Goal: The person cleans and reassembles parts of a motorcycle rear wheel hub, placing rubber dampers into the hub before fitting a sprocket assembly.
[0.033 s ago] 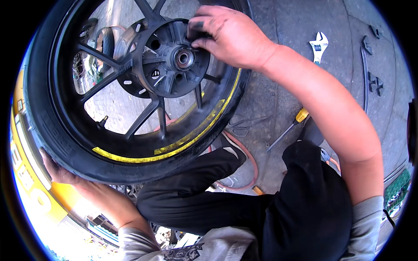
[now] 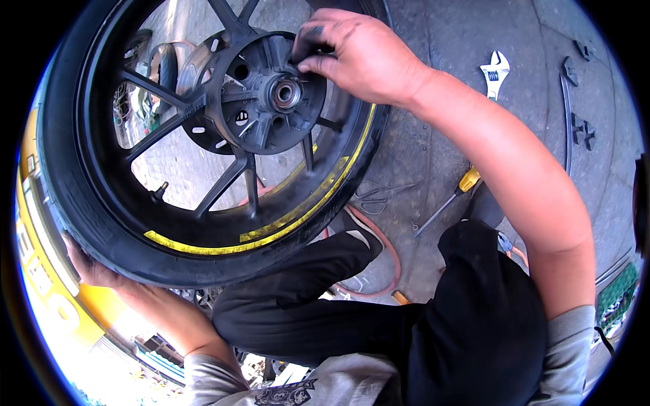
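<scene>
A black motorcycle wheel with a tyre and yellow rim stripes stands tilted in front of me. My left hand holds the tyre's outer edge at the lower left. At the hub, my right hand is closed, its thumb and curled fingers together just above the bearing. Whatever those fingers hold, if anything, is hidden. Dark smudges mark both hands. A valve stem sticks out from the inner rim, and a brake disc shows behind the hub.
On the grey floor to the right lie an adjustable wrench, a yellow-handled screwdriver and a long metal bar. Scissors and a reddish hose are near my legs. A yellow sign borders the left.
</scene>
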A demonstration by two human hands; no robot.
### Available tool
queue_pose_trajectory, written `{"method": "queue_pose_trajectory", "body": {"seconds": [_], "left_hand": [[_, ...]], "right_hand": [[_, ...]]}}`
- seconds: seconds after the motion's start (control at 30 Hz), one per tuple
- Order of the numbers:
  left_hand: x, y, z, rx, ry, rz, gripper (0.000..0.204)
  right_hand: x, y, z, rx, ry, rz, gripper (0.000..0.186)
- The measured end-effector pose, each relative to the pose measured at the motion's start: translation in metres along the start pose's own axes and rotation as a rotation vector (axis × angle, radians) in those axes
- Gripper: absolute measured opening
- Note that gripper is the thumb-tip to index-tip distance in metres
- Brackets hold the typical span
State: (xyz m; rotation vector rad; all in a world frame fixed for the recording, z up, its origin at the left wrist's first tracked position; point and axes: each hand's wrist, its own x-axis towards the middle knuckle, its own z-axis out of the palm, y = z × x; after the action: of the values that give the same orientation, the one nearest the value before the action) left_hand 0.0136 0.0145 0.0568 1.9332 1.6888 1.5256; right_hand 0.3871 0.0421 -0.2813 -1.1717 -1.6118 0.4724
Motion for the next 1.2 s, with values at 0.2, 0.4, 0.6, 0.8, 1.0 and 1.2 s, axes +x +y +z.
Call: {"method": "queue_pose_trajectory", "body": {"seconds": [0.2,0.4,0.6,0.8,1.0,1.2], "left_hand": [[-0.002,-0.007,-0.009,-0.175,0.027,-0.147,0.052],[0.010,-0.018,-0.048,-0.444,-0.189,-0.249,0.059],[0.013,-0.021,-0.029,-0.356,-0.037,-0.228,0.055],[0.011,-0.025,-0.050,-0.522,-0.256,-0.290,0.055],[-0.005,-0.004,-0.027,-0.510,-0.241,-0.263,0.056],[0.004,0.000,-0.024,-0.430,-0.173,-0.268,0.054]], "right_hand": [[0.005,0.021,-0.008,0.178,-0.064,0.150,0.072],[0.011,0.007,-0.024,0.238,-0.462,0.163,0.081],[0.007,0.021,-0.012,0.113,-0.314,-0.004,0.073],[0.008,0.021,-0.021,0.327,-0.482,0.198,0.065],[-0.031,-0.009,-0.019,0.037,0.106,0.051,0.044],[-0.032,-0.003,-0.017,-0.237,0.160,-0.235,0.034]]}}
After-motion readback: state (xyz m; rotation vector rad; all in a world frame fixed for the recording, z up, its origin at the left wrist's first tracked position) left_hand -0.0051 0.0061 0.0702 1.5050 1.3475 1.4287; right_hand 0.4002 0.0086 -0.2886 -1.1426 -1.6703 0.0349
